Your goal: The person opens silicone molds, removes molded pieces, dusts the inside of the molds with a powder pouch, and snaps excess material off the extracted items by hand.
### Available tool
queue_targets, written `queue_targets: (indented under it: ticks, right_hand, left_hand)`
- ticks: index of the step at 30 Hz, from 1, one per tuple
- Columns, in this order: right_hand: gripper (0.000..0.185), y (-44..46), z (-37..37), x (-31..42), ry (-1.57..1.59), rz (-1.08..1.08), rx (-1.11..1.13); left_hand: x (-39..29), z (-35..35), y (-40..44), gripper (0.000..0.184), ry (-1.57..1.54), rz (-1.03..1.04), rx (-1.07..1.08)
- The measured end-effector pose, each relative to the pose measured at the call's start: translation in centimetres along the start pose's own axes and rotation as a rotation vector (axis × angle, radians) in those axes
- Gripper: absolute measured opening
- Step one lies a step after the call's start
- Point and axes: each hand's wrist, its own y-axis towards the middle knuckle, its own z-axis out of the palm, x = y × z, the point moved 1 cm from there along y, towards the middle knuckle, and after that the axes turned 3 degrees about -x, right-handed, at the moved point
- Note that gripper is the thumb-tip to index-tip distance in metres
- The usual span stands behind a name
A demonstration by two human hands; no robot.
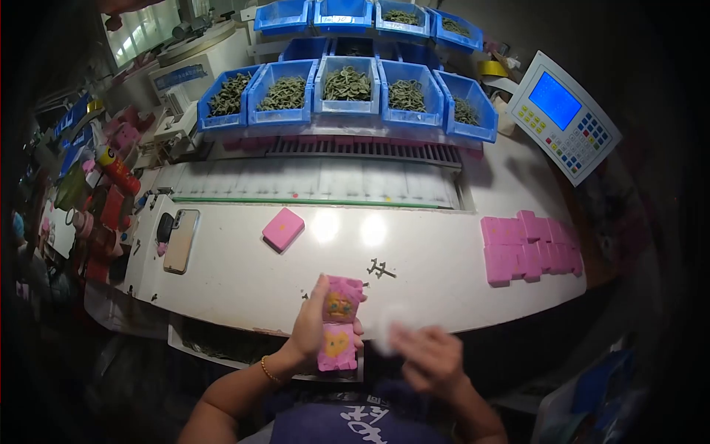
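Observation:
My left hand [307, 325] is wrapped around an opened pink mold [341, 357], its two halves lying one above the other with yellowish marks on their inner faces. To the right, my right hand [433, 359] is smeared by motion, its fingers closed on a blurred white pad [390, 331] whose kind I cannot make out. The pad is apart from the mold. Just beyond my hands, a few small grey-green branched pieces [381, 268] lie on the white table [222, 296]. A closed pink block [283, 229] rests farther back on the left.
Stacked pink blocks [529, 248] stand at the table's right. A phone [182, 240] lies at the left. Behind are a pale flat bed [310, 177] and blue bins [281, 117], several holding grey-green pieces. A control panel [566, 118] with a blue screen leans at the back right.

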Motion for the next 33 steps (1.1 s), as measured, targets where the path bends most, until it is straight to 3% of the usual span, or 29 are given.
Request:
queue_targets:
  ticks: [2,6,8,10,11,20,28,30,32,33]
  right_hand:
    - [0.048,1.0,-1.4,-1.2,-0.307,0.151,-0.010]
    - [0.053,2.4,0.4,-0.9,-0.187,0.227,-0.118]
    - [0.064,3.7,2.4,0.5,0.300,0.454,-0.154]
    - [0.067,3.5,4.1,0.5,0.390,0.512,-0.105]
    - [0.071,3.4,4.7,0.4,0.480,0.571,-0.049]
    - [0.067,3.7,5.0,1.0,0.708,0.735,-0.061]
    - [0.067,3.4,6.6,0.8,0.784,0.691,-0.165]
    - [0.067,3.7,5.9,1.2,0.831,0.710,-0.207]
    - [0.074,3.6,4.7,0.7,0.866,0.823,0.056]
    - [0.074,3.2,4.5,0.2,0.867,0.823,0.056]
  left_hand:
    - [-0.2,0.3,0.0,0.068,-0.022,-0.004,0.013]
    - [-0.4,1.3,-0.5,0.068,-0.027,-0.080,0.064]
    - [-0.1,2.0,-0.5,0.068,-0.029,-0.083,0.031]
    - [0.0,2.5,-0.4,0.066,0.003,0.110,-0.034]
    - [-0.1,2.6,-0.5,0.066,0.004,0.111,-0.035]
    - [0.3,2.6,-0.6,0.068,-0.047,0.125,0.038]
    - [0.7,3.4,-1.3,0.069,0.224,0.339,0.002]
    - [1.4,2.6,-0.5,0.066,0.132,0.284,0.035]
    - [1.4,2.4,-0.3,0.064,0.040,0.230,0.067]
    - [0.7,2.8,-0.8,0.064,-0.065,0.110,0.047]
